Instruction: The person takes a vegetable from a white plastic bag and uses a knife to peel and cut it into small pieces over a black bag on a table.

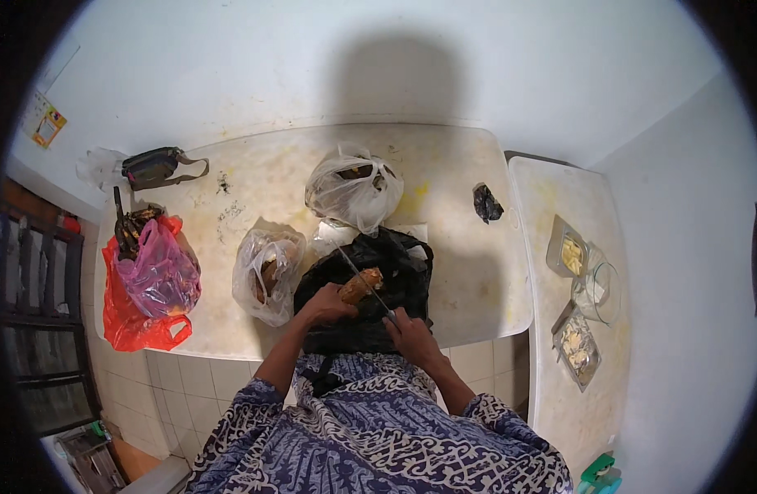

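Note:
My left hand (329,305) is closed round a thick brown tuber (358,286) that points up to the right. My right hand (411,336) grips the handle of a long knife (350,263). Its thin blade slants up to the left, across the tuber near the paler end; I cannot tell how deep it sits. Under both hands a black plastic bag (411,284) is spread at the table's front edge. Just left of it stands a clear plastic bag (267,272) with brown pieces inside.
Behind the black bag sits a knotted whitish bag (358,188) on the pale table (469,305). Red (140,333) and purple bags (160,267), dark bananas (132,226) and a pouch (152,167) are at left. Metal trays (578,350) and a glass bowl (596,292) stand on the right table.

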{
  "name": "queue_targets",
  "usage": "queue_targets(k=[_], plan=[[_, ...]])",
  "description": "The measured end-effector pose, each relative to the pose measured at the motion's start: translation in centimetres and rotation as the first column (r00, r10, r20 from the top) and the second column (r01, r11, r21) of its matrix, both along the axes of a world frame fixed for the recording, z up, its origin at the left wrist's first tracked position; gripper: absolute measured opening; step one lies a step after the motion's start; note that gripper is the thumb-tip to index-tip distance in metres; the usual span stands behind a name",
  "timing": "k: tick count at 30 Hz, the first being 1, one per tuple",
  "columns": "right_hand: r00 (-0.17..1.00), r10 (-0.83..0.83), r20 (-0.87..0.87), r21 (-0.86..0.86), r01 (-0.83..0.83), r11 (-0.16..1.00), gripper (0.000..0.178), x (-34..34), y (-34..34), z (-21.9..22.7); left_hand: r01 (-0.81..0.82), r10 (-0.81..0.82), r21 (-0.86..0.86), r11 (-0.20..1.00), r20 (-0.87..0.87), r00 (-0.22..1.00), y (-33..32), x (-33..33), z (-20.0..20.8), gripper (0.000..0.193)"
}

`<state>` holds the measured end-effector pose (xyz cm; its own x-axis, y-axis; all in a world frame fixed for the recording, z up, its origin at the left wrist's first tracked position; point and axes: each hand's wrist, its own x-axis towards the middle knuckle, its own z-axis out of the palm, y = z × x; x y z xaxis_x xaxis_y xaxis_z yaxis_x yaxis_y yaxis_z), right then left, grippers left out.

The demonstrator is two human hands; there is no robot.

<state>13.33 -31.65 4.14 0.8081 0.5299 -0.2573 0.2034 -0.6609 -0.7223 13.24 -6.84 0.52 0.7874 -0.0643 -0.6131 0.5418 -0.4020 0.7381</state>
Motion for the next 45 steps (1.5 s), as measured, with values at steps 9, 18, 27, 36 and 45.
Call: queue_targets(k=[9,18,27,36,45], plan=[[0.96,-0.176,0.216,0.376,0.085,0.923,0.021,-0.5,1.3,3.5,0.069,-0.082,0.125,0.99,0.103,0.991,0.1,-0.5,0.2,0.052],[0.998,-0.023,-0.06,-0.032,0.021,0.999,0.024,-1.5,0.0,0.2,0.093,-0.078,-0.064,0.994,0.204,0.976,-0.4,-1.3,0.7,0.047],[1.0,-0.003,-0.015,0.059,0.003,0.998,0.023,-0.4,-1.0,-0.2,-0.038,0.0,-0.236,0.971,-0.159,0.987,-0.2,-0.6,4.1,0.041],[0.994,-0.036,0.099,0.158,0.02,0.987,0.024,-0.2,0.2,2.5,0.038,-0.057,0.183,0.982,0.097,0.994,0.8,-0.3,-0.2,0.056],[0.982,-0.113,0.151,0.214,0.079,0.974,0.023,-0.6,0.8,-0.5,0.07,-0.081,0.113,0.991,0.095,0.992,0.0,0.5,1.6,0.051]])
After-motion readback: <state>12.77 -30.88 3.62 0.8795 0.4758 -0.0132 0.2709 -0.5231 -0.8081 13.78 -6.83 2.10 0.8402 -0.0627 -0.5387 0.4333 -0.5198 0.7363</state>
